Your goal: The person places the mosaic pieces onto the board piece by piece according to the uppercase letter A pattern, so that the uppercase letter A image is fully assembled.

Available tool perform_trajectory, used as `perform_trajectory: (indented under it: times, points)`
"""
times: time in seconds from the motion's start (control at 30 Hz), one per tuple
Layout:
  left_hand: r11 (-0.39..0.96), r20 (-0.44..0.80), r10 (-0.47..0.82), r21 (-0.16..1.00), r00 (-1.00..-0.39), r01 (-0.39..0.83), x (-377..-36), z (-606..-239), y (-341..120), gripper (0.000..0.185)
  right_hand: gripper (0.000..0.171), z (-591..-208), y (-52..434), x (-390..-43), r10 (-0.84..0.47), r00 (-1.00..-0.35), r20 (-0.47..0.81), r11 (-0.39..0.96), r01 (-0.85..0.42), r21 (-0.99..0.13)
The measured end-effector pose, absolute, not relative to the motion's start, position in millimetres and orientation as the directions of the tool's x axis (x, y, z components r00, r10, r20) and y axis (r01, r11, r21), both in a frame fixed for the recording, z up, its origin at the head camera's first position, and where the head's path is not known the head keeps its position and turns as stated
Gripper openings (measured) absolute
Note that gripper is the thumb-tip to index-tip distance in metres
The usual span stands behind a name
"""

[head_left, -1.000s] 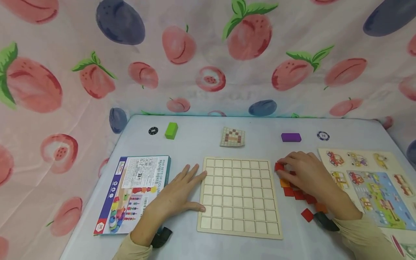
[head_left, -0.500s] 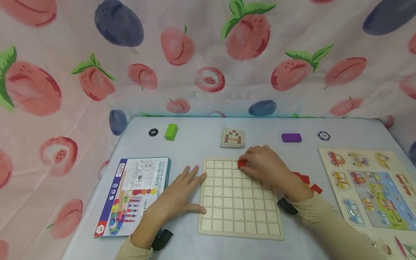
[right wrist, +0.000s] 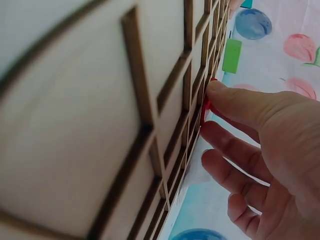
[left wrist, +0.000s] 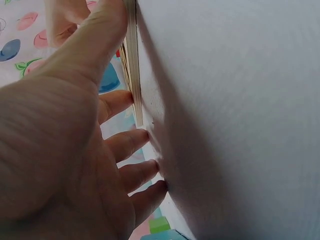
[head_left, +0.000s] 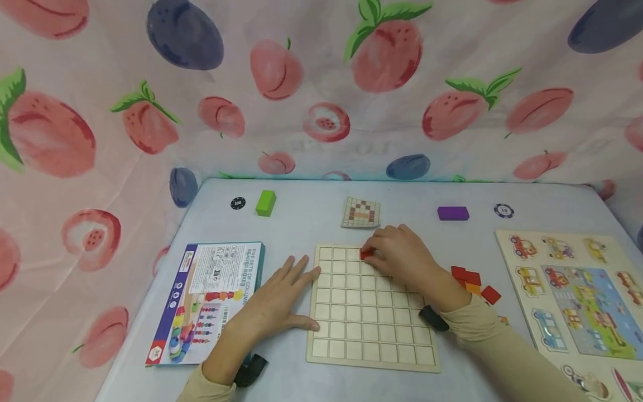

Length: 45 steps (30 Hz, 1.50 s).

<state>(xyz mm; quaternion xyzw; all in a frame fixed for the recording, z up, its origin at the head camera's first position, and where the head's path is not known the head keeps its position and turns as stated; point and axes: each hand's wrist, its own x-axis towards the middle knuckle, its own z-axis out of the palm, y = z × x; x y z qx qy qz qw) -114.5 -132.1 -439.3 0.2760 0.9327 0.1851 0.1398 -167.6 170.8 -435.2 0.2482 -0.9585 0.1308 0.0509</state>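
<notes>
A square wooden grid board (head_left: 346,301) lies flat in the middle of the table. My right hand (head_left: 402,259) reaches over its far edge and pinches a red square tile (head_left: 366,254) at a cell in the far row, near the middle. In the right wrist view the red tile (right wrist: 205,107) sits between thumb and fingertips, right at the grid ridges. My left hand (head_left: 276,298) is spread flat on the table, index fingertip and thumb touching the board's left edge. The left wrist view shows these straight fingers beside the board's edge (left wrist: 131,65).
Red and orange tiles (head_left: 472,278) lie right of the board. A pattern card (head_left: 360,212) sits behind it, between a green block (head_left: 265,203) and a purple block (head_left: 453,213). Two chips (head_left: 238,203) lie at the back. A boxed bead set (head_left: 211,301) lies left, a picture puzzle (head_left: 532,329) right.
My right hand has moved left from the tile pile to the board's far row, carrying a red tile, then shifted slightly further left. My left hand has stayed at the board's edge.
</notes>
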Motion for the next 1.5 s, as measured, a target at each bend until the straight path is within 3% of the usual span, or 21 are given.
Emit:
perform_trajectory:
  times: [0.43,0.93,1.1,1.5]
  points:
    - [0.783,-0.166,0.563,0.422,-0.810,0.457,-114.6,-438.9,-132.6,0.105,0.020,-426.8,191.0,-157.7,-0.433,-0.896,0.099,0.871,-0.444,-0.210]
    - [0.783,-0.171,0.567,0.415,-0.806,0.463,-114.9,-438.0,-131.1,0.106,0.035,-424.8,304.8,-107.1,-0.237,-0.972,-0.007,0.963,-0.234,-0.132]
    - [0.786,-0.170,0.559,0.421,-0.811,0.453,-114.4,-437.7,-131.5,0.106,0.040,-428.9,314.1,-101.8,-0.222,-0.974,-0.037,0.963,-0.213,-0.166]
    - [0.783,-0.165,0.562,0.422,-0.810,0.457,-112.7,-439.0,-132.1,0.105,0.032,-430.8,312.0,-109.8,-0.231,-0.973,-0.023,0.961,-0.225,-0.163]
